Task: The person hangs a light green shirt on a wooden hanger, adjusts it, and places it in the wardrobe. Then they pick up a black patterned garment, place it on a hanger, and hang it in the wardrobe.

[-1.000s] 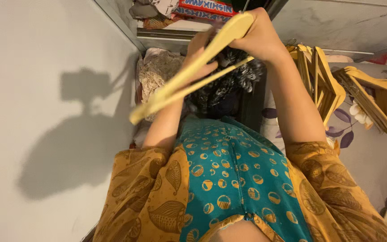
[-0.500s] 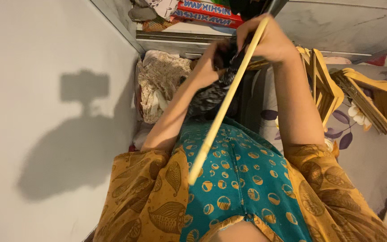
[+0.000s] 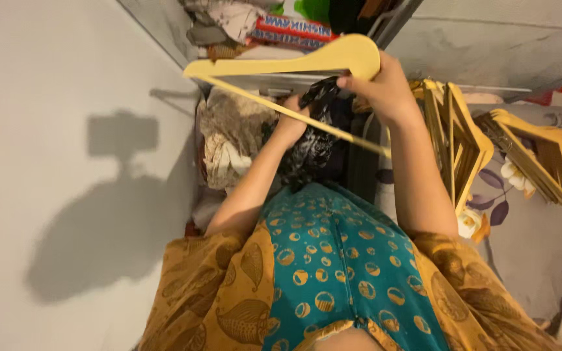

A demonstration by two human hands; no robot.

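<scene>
Right hand [image 3: 385, 84] clamped on wooden hanger [image 3: 294, 65]; left hand [image 3: 292, 123] fingers pinching black garment [image 3: 313, 140]. Slack fabric could slip off the bar.

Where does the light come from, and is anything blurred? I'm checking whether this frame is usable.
Head view: light from the right, since a hard shadow falls on the pale wall at left; the hanger and both hands, left and right, look fairly sharp; edges bend slightly.
</scene>
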